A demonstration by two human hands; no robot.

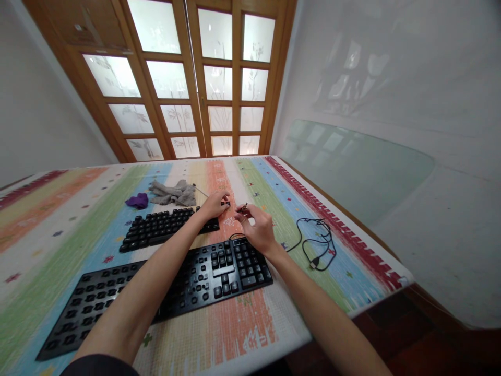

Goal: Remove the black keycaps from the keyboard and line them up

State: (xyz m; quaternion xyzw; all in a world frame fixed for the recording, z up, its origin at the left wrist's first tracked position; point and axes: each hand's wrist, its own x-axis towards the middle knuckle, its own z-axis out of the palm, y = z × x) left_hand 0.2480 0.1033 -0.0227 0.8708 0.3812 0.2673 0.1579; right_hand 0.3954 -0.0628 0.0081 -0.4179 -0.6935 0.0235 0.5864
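My left hand is closed, its fingertips at a small black keycap just beyond the far right end of a block of loose keycaps. Close by on the right, my right hand pinches a small dark thing with a brownish part, too small to name. Below both hands lies a black keyboard, tilted across the cloth. Its left part shows bare key sockets, while keycaps sit on the number pad at the right. My left forearm hides part of it.
A crumpled grey cloth and a purple cloth lie beyond the loose keycaps. On the right is a coiled black cable with a USB plug. A striped tablecloth covers the table, whose right edge runs near a white wall.
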